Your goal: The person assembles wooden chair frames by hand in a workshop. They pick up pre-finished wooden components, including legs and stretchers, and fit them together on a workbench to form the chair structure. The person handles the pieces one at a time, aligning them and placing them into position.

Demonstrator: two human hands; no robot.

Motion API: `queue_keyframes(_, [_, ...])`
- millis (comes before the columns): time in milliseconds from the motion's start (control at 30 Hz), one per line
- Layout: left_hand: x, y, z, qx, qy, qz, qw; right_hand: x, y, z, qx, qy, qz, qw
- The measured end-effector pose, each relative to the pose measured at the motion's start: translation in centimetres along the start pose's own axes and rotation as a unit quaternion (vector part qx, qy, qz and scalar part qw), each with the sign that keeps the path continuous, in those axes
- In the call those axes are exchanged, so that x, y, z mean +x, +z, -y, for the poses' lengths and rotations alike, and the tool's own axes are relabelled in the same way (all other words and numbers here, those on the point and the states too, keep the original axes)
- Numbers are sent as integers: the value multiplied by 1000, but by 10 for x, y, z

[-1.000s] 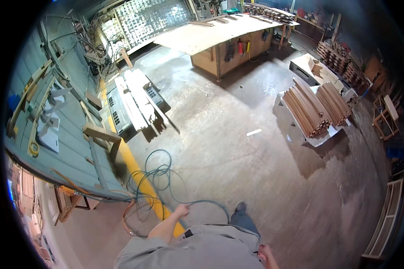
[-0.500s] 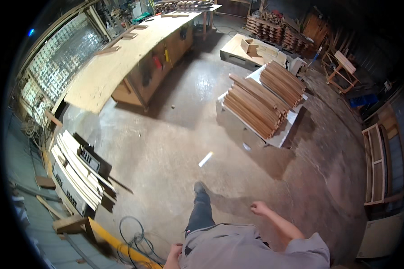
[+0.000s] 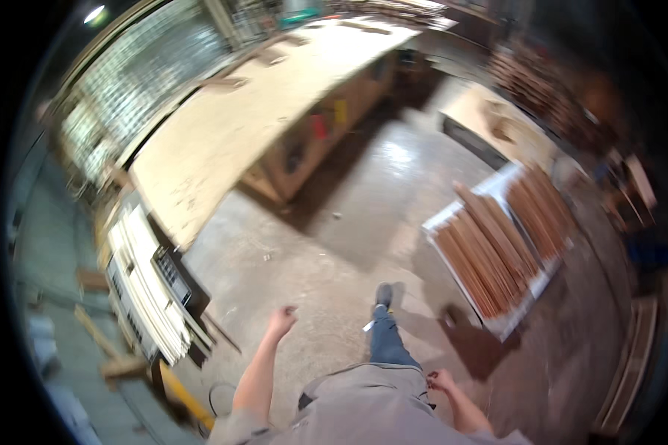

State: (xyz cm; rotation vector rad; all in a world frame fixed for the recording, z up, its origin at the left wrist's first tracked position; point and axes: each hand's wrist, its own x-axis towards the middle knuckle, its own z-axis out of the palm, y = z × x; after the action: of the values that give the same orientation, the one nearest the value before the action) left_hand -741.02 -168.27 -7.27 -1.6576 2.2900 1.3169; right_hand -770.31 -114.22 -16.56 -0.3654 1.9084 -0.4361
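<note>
My left hand (image 3: 282, 321) reaches forward over the concrete floor (image 3: 326, 259), its fingers loosely curled with nothing visible in them. Low beside my right hip is my right hand (image 3: 440, 380), also curled and seemingly bare. Neither hand touches any object. Nearest on the left lies a stack of pale wooden strips (image 3: 147, 285). To the right, brown wooden slats (image 3: 482, 259) rest in two bundles on a low white-topped platform (image 3: 506, 326). One booted foot (image 3: 384, 295) is stretched out ahead of me. The picture is smeared by motion.
A long plywood-topped workbench (image 3: 230, 141) crosses the left and far side, with a few brown wood pieces (image 3: 271, 56) on it. Behind the slats stands a low pallet with boards (image 3: 475, 119). A yellow bar (image 3: 185, 393) and a hose (image 3: 219, 397) lie at lower left.
My view has turned and moved forward, bringing the workbench and slats closer. The left hand has swung forward from my side, the right hand back toward my hip. The other foot now leads.
</note>
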Motion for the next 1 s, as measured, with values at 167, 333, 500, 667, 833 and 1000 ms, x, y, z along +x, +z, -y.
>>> queue_keyframes(167, [119, -20, -122, -57, 43, -29, 997, 97, -112, 131, 70, 47, -23, 996])
queue_keyframes(333, [215, -35, -233, -84, 44, -56, 994, 216, -252, 222, 103, 43, -10, 994])
queue_keyframes(500, [324, -69, -335, -117, 71, -76, 988, 361, -361, 314, -9, -158, -92, 983])
queue_keyframes(667, [474, -89, -414, -149, 102, -91, 979, 410, -451, 473, -97, -147, -129, 976])
queue_keyframes(833, [612, -138, -506, -183, 118, -105, 970, 472, -503, 463, -59, -72, -90, 992])
queue_keyframes(1000, [731, -190, -594, -118, 170, -107, 972, 457, -561, 619, -114, 67, -76, 988])
